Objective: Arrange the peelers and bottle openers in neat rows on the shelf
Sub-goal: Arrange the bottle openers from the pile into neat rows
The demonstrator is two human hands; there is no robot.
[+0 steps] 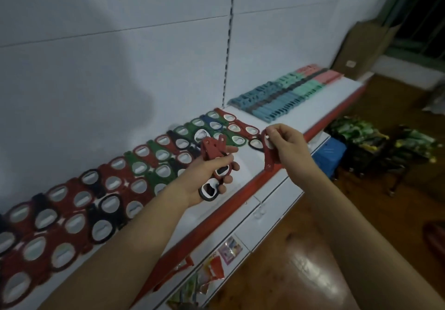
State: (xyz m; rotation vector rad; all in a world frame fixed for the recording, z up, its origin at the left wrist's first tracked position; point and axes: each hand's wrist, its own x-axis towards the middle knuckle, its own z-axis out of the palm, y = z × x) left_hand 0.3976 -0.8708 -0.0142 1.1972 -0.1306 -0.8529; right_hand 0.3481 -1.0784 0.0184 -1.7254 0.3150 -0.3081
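**Hands and stock at the white shelf**

Left hand [207, 177]: fingers curled round a bunch of bottle openers [214, 155], red ones on top and a black one with a pale head lowest. I hold it above a bare part of the shelf [250, 167], near the shelf's red front edge [216, 209].

Right hand [289, 146]: thumb and fingertips pinch a single red opener [268, 156] by its upper end. It hangs down over the shelf's front edge, apart from the bunch in my left.

Laid bottle openers [108, 189]: red, green, black and one blue, in overlapping rows on the shelf. They run from its left end to about where my hands are, and back to the shelf's rear panel [120, 45].

Peelers [284, 95]: blue, teal and pink, packed side by side in rows on the shelf's far right part, against the rear panel.

Cardboard box [361, 49]: standing beyond the shelf's right end.

Blue plastic item [327, 153]: below the shelf's front, kind unclear.

Printed packets [231, 249]: on the lower level under the shelf's front edge.

Wooden floor [301, 261]: in front of the shelf.
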